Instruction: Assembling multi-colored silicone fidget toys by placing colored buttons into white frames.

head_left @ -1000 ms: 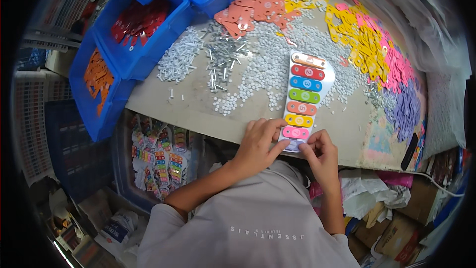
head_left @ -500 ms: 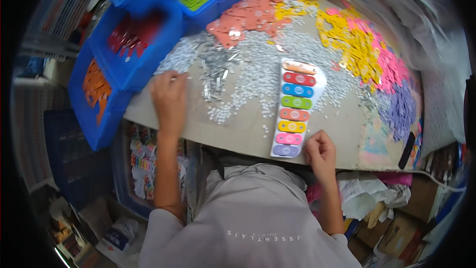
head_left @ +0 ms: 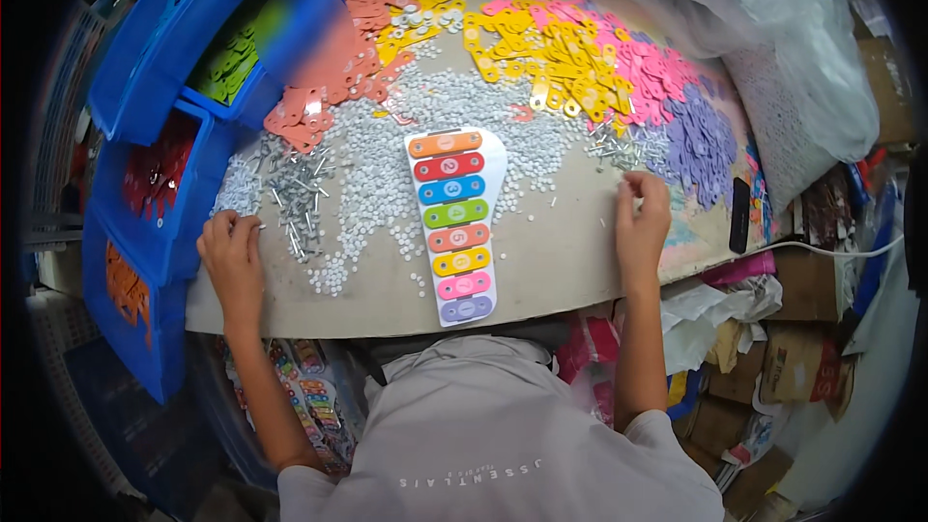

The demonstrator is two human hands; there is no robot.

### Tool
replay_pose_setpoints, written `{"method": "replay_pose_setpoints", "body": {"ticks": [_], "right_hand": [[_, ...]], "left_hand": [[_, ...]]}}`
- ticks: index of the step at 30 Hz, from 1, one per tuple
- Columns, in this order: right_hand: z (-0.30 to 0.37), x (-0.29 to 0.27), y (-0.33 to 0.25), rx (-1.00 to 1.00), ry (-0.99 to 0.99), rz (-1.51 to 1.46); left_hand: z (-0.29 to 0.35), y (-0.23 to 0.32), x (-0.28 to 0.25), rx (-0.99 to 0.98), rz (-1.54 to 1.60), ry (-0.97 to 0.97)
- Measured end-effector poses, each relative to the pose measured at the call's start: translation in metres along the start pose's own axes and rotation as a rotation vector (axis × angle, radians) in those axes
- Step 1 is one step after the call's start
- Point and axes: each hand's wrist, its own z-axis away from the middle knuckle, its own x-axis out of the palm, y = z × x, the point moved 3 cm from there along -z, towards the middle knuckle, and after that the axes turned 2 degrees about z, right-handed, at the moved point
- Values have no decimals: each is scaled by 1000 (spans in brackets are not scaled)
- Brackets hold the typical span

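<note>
A toy xylophone (head_left: 454,215) lies on the table in front of me, its white base carrying several coloured bars from orange down to purple. My left hand (head_left: 232,244) is at the table's left side, fingertips pinched beside a pile of small pale pieces (head_left: 238,179); a tiny pale bit shows at them, too small to name. Over on the right, my right hand (head_left: 643,213) hovers just below a heap of silver pins (head_left: 633,147), fingers curled in and thumb close to the forefinger. Whatever it may hold is hidden.
Blue bins (head_left: 174,184) with green, red and orange bars stand at left. Loose white caps (head_left: 387,193) spread across the middle, with more pins (head_left: 298,203) beside them. Yellow bars (head_left: 551,48), pink bars (head_left: 648,72) and purple bars (head_left: 701,145) lie behind. A black strip (head_left: 740,216) sits at right.
My view has swung to the right, so the xylophone and bins appear further left. My right hand has gone from beside the xylophone's lower end out to the silver pins. My left hand stays by the pale pieces.
</note>
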Motion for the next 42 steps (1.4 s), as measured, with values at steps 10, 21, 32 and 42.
{"method": "replay_pose_setpoints", "body": {"ticks": [10,21,32,42], "right_hand": [[-22,1,87,243,110,-153],[-29,27,83,125,111,-101],[-43,62,-92,177,-443,-930],[-63,103,-109,264,-807,-884]], "left_hand": [[20,26,-13,-327,519,122],[-13,115,-4,-250,1037,-43],[-86,134,63,-433,1612,-491],[-96,133,80,-401,1664,-595]]}}
